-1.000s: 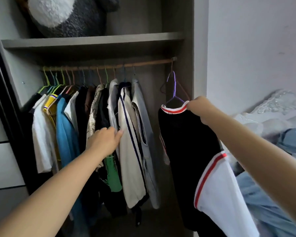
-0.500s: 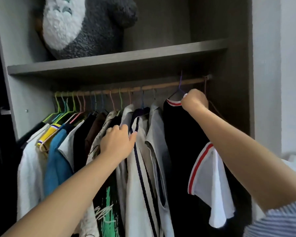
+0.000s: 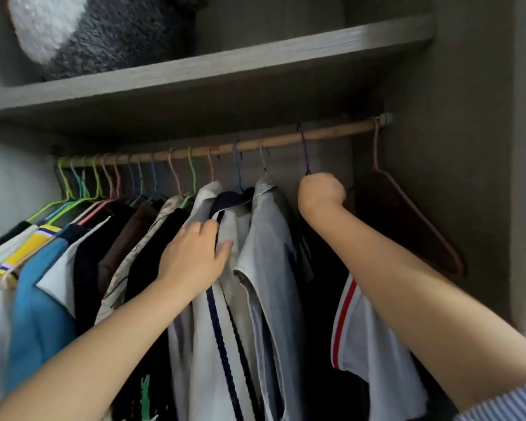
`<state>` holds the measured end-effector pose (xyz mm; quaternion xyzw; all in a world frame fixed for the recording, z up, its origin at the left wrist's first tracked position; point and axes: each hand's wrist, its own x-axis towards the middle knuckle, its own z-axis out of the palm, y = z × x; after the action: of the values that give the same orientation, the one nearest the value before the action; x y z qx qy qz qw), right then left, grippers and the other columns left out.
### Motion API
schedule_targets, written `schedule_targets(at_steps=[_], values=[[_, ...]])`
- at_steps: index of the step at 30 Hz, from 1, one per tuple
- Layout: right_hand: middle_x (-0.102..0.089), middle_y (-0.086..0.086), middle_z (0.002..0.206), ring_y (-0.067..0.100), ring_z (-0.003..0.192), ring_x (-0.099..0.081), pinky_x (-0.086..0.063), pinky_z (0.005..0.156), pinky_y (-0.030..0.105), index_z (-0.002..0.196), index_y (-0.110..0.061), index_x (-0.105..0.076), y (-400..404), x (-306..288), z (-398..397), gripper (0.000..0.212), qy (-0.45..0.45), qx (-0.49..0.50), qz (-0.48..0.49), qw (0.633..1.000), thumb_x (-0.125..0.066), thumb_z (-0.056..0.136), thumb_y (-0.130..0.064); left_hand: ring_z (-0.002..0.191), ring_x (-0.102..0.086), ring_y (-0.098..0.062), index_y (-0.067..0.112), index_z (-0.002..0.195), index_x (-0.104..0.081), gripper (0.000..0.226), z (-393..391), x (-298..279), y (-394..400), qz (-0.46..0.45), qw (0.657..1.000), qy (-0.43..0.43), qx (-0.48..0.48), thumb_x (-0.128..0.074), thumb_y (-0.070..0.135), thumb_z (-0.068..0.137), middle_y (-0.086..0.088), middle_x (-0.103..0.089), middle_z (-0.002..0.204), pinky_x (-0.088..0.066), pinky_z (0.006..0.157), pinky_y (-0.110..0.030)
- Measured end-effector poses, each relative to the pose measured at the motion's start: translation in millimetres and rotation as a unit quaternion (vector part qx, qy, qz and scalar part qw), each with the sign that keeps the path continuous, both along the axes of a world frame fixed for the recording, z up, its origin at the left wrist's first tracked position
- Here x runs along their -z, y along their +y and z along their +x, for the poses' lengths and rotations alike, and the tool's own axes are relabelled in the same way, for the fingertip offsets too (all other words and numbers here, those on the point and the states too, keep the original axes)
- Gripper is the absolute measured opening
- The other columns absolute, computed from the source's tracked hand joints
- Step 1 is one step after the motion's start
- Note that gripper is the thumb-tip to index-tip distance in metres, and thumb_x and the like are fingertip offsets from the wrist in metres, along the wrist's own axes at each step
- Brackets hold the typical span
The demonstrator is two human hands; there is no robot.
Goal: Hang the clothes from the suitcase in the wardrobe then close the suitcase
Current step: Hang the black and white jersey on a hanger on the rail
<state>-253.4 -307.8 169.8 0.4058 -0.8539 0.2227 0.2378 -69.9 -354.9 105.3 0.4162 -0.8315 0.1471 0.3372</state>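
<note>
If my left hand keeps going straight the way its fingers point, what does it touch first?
The left hand already touches the white jacket with the navy stripe; pushing on, it would probably press into the grey shirt beside it, though depth is unclear.

Wooden hanging rail [image 3: 331, 133]: left and middle stretch packed with coloured wire hangers [image 3: 152, 177] and close-hung garments [image 3: 110, 253]. Bare rail between purple hanger hook [image 3: 305, 150] and empty pink hanger [image 3: 407, 214] at right wall. Grey shelf board [image 3: 225, 68] just above the rail limits overhead room.
</note>
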Motion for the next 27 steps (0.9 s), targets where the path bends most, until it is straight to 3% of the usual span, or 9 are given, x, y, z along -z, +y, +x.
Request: schedule_targets(at_steps=[6,9,13,15,20,27], values=[[-0.051,0.017,0.130,0.031,0.120,-0.051,-0.048,0.087,0.037,0.124,0.001,-0.052,-4.8,23.9,13.2,0.036,0.017,-0.054,0.049,0.997,-0.036,0.093,0.003,0.122,-0.044,-0.022,0.015,0.137,-0.033,0.049,-1.2,3.9,3.4,0.006,0.999,-0.039,0.037,-0.039,0.038,0.095,-0.005,-0.044,0.133,-0.039,0.091,-0.030],[-0.052,0.016,0.130,0.031,0.119,-0.051,-0.047,0.086,0.036,0.125,0.000,-0.051,-1.2,28.2,18.8,0.036,-0.022,-0.052,0.060,0.997,-0.037,0.092,0.002,0.116,-0.046,-0.020,0.020,0.138,-0.030,0.047,9.8,6.5,7.4,0.007,0.998,-0.058,0.029,-0.037,0.037,0.096,-0.002,-0.045,0.131,-0.043,0.077,-0.030],[-0.039,0.019,0.141,0.032,0.125,-0.045,-0.044,0.092,0.039,0.145,0.001,-0.011,8.3,42.2,29.9,0.063,-0.099,-0.075,0.046,0.991,-0.044,0.092,-0.010,0.111,-0.048,-0.023,0.022,0.135,-0.031,0.042,23.2,10.7,17.3,0.019,0.997,-0.052,-0.046,-0.036,0.038,0.096,-0.003,-0.048,0.125,-0.042,0.066,-0.030],[-0.035,0.020,0.142,0.033,0.124,-0.045,-0.045,0.090,0.038,0.147,-0.003,-0.005,20.8,48.7,43.0,0.070,-0.087,-0.082,0.047,0.992,-0.046,0.092,-0.016,0.108,-0.050,-0.024,0.018,0.129,-0.036,0.038,33.1,12.1,26.3,0.027,0.997,-0.044,-0.055,-0.037,0.036,0.095,-0.005,-0.050,0.121,-0.044,0.069,-0.032],[-0.033,0.019,0.135,0.034,0.123,-0.039,-0.042,0.093,0.038,0.134,-0.002,-0.032,73.1,69.0,86.9,0.049,-0.051,-0.106,0.092,0.989,-0.048,0.090,-0.018,0.107,-0.049,-0.030,0.014,0.122,-0.044,0.031,63.1,15.7,58.3,0.046,0.991,-0.098,-0.074,-0.035,0.030,0.097,-0.011,-0.048,0.120,-0.040,0.070,-0.033],[-0.040,0.013,0.126,0.031,0.118,-0.038,-0.036,0.094,0.037,0.119,-0.006,-0.051,157.9,87.9,152.3,0.032,0.018,-0.149,0.135,0.980,-0.046,0.089,-0.016,0.109,-0.049,-0.031,0.014,0.115,-0.054,0.029,116.3,31.6,122.7,0.067,0.989,-0.123,-0.051,-0.036,0.028,0.096,-0.011,-0.053,0.117,-0.039,0.076,-0.033]])
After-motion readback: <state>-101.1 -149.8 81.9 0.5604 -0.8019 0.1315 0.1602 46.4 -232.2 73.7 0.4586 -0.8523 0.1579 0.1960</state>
